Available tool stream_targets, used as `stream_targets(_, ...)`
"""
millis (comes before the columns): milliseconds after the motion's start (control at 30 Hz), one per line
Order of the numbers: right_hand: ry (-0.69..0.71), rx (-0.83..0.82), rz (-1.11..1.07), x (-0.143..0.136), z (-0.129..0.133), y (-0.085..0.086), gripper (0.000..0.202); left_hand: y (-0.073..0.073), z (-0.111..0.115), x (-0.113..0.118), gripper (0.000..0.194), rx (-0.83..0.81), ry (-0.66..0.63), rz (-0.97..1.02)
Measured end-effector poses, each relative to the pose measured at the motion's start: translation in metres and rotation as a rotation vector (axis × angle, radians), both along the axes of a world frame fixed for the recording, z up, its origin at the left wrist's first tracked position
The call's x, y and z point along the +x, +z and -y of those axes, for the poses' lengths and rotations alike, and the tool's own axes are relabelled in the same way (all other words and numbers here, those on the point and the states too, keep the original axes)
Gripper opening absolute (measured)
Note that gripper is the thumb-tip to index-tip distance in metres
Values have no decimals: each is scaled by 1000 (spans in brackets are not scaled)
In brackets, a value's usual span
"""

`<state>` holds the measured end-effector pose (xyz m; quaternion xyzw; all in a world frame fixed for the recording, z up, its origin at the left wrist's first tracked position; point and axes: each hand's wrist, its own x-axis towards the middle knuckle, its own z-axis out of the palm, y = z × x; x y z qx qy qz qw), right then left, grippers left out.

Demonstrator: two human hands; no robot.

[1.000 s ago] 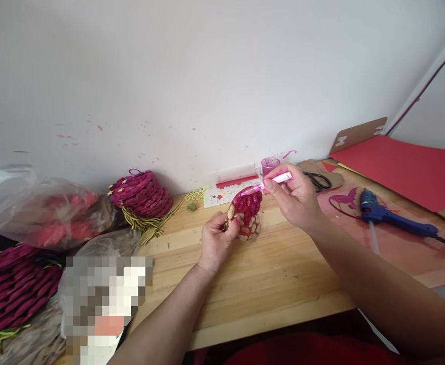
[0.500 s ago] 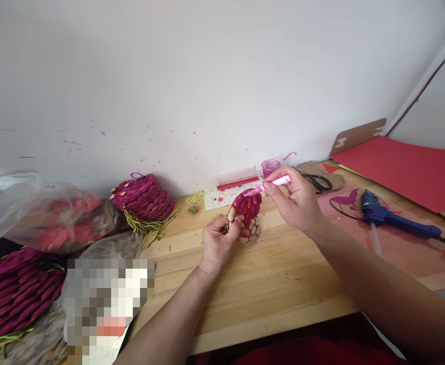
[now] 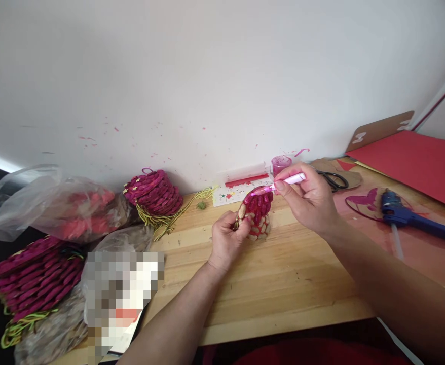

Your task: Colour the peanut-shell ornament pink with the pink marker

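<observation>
Painting: right hand pinches paintbrush at 12 o'clock on peanut-shell ornament, left hand gripping; next stroke likely needs steadiness.

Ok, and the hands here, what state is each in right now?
Left hand: closed on the partly painted peanut-covered piece.
Right hand: closed around the white handle of the brush, its tip at the piece.

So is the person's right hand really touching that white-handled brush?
Touching. The head view shows the right hand gripping the white-handled brush, its thumb pressed against the handle.
</observation>
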<state>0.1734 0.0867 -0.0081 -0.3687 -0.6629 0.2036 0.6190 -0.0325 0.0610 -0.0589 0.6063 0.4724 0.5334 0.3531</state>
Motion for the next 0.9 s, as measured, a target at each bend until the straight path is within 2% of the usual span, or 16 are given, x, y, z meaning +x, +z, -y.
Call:
stream_targets(133,-28,35,16,1,-5,-2,19,-4,-1,-2,38,-34,-23,55)
stream_targets(367,57,-2,-61,2,-9,-2,25,-2,-1,-2,53,-301,-144,281)
stream_targets(600,28,-30,-35,2,-9,-2,29,2,1,-2,53,-317,-190,332)
stream_targets(800,45,-12,-22,1,-7,1,24,-1,0,-2,54,-345,-204,351)
stream_targets(900,8,-13,-7,2,-9,1,23,-3,-1,-3,52,-341,-220,356)
